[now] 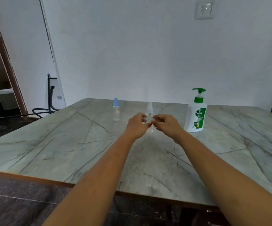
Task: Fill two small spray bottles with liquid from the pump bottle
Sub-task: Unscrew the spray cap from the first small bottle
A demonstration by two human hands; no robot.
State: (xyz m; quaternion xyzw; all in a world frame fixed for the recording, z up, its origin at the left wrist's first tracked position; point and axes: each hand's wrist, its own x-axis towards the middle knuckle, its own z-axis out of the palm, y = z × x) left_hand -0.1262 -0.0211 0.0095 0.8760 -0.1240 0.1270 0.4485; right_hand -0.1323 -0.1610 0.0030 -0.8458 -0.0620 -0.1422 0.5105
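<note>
Both my forearms reach out over the marble table (66,144). My left hand (136,126) and right hand (164,125) meet at the clear spray bottle (149,110), fingers (144,117) curled around its body from either side. Left of it stands the blue-capped spray bottle (116,110), apart. Right of my hands stands the green-and-white pump bottle (196,115).
</note>
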